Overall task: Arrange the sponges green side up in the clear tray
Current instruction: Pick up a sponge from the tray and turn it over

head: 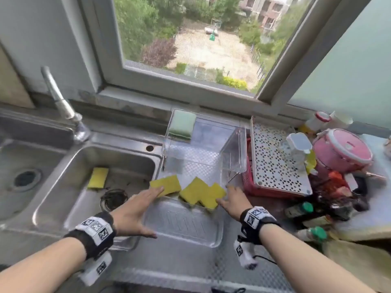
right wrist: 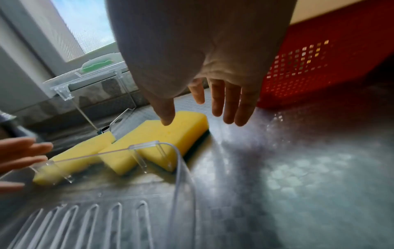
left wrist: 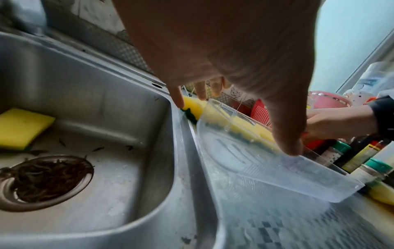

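The clear tray (head: 184, 227) lies on the steel counter right of the sink. Three sponges lie yellow side up along its far edge: a left one (head: 166, 185), a middle one (head: 194, 190) and a right one (head: 214, 195). My left hand (head: 135, 210) is flat and open, its fingertips (left wrist: 179, 101) touching the left sponge (left wrist: 192, 106) and its thumb on the tray (left wrist: 277, 182). My right hand (head: 231, 200) hovers spread open over the right sponge (right wrist: 170, 134), its thumb just above it. A further yellow-up sponge (head: 98, 177) lies in the sink. One green-up sponge (head: 182, 123) sits on the clear rack.
The sink basin (head: 118, 157) with a clogged drain strainer (left wrist: 42, 178) is at the left, and the tap (head: 63, 106) stands behind it. A red basket (right wrist: 319, 67) with a white perforated lid (head: 275, 157) stands close on the right. Bottles and a pink pot (head: 342, 151) crowd the right counter.
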### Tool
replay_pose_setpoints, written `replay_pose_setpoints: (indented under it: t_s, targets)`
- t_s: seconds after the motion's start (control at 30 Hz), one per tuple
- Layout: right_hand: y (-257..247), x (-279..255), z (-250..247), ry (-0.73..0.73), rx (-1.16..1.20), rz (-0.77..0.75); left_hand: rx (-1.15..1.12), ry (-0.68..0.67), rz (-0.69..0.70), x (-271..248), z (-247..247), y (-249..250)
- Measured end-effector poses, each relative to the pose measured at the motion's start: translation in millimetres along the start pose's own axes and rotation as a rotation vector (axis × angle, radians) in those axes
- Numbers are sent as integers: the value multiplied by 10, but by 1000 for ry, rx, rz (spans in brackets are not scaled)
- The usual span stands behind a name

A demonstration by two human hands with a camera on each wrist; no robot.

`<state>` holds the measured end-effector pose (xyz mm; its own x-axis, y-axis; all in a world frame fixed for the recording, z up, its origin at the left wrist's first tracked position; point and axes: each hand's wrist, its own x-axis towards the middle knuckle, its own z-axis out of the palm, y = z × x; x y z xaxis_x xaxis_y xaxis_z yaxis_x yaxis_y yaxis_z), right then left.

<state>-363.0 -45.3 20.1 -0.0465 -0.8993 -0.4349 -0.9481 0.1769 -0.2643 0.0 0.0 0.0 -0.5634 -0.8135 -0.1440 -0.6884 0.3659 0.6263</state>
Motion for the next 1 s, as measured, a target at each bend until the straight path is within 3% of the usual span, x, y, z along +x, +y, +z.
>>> replay_pose_setpoints:
  t_s: [0.17, 0.33, 0.57, 0.7, 0.83, 1.0]
  targets:
    - [-75, 116, 288, 21, 135, 100, -52, 17, 9, -27, 131, -42]
    - [-263, -89, 193, 166, 223, 164, -91, 70, 5, -20, 203, -59]
    - [-219, -255, 20, 303, 362, 59, -68, 53, -15, 7, 222, -87]
    - [-266, -467, -26, 474, 352, -103, -73, 80, -26, 7, 239, -75]
    - [-377, -803, -7, 634, 375, -481, -52, 110, -37, -7, 288, -82]
    - [-650, -1188, 348, 527, 352, -787, -44, 101, -61, -10, 295, -69]
